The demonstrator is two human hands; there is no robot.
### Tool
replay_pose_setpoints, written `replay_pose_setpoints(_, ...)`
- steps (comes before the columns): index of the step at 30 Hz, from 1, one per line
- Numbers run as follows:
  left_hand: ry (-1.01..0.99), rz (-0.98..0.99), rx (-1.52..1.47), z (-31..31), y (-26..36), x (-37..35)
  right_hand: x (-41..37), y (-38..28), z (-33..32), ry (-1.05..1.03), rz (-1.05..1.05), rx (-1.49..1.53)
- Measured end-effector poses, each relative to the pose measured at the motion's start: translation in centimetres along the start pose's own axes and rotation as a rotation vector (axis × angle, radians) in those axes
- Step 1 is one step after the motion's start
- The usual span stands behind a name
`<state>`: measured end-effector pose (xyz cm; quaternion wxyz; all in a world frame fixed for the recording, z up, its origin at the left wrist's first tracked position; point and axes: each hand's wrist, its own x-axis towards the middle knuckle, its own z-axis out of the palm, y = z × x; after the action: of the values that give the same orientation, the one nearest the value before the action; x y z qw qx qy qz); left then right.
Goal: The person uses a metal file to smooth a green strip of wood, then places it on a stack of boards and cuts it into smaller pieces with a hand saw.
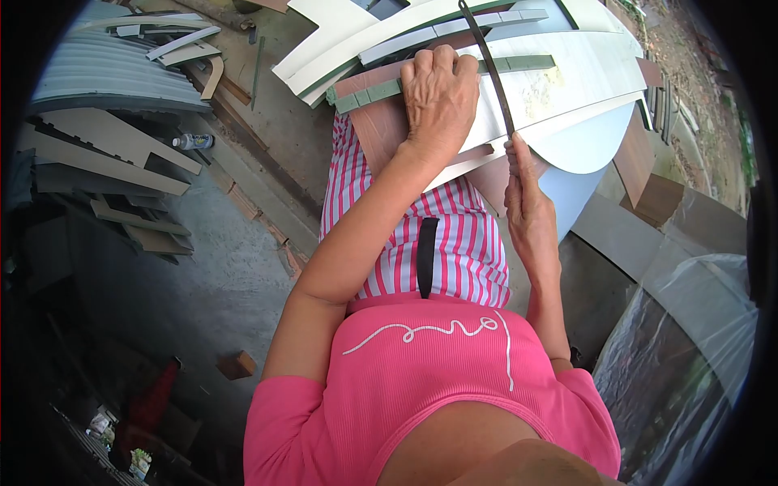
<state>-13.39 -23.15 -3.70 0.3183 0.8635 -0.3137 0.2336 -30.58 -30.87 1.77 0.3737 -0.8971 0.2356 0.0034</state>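
Observation:
My left hand (440, 101) is closed in a fist over a long green strip (525, 62), pressing it down on the boards over my lap. Short crosswise lines divide the strip into blocks, and its middle is hidden under my fingers. My right hand (531, 198) grips the near end of a long, narrow dark saw blade (491, 69), index finger stretched along it. The blade points away from me and crosses over the strip, right of my left hand. Beneath lie a white board (583, 61) and a brown wood-grain board (377, 130).
A pale grey segmented strip (454, 34) lies farther back. Cut panels (113, 150) and corrugated sheets (121, 69) are piled at the left, near a bottle (193, 142). Clear plastic sheeting (673, 348) hangs at the right. A small brown block (236, 365) sits on the floor.

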Motion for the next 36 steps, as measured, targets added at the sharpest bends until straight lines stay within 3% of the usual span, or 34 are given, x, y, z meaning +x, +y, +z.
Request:
replay_pose_setpoints(5,0.008,0.0,0.014,0.0,-0.2,-0.1,4.6,-1.3,0.2,0.066,-0.14,-0.062)
replay_pose_setpoints(11,-0.004,-0.034,-0.014,-0.3,0.2,-0.1,3.0,-1.2,0.1,0.064,-0.127,-0.033)
replay_pose_setpoints(14,0.014,-0.031,-0.021,-0.1,0.2,-0.1,0.1,0.6,0.3,0.016,-0.007,0.007)
replay_pose_setpoints(16,0.018,-0.02,-0.011,0.0,0.1,-0.2,-1.2,2.7,1.1,0.132,-0.154,-0.119)
replay_pose_setpoints(19,0.031,-0.009,-0.004,0.1,0.0,-0.2,-1.5,2.9,0.9,0.131,-0.152,-0.13)
replay_pose_setpoints(22,0.007,-0.012,0.014,0.1,0.0,-0.2,0.1,0.7,0.4,0.036,-0.023,-0.06)
replay_pose_setpoints(28,0.023,-0.01,0.028,0.1,0.0,-0.1,4.5,-1.1,0.9,0.104,-0.158,-0.056)
replay_pose_setpoints(36,-0.01,-0.011,-0.023,-0.4,0.9,-0.8,3.3,0.1,1.1,0.122,-0.15,-0.047)
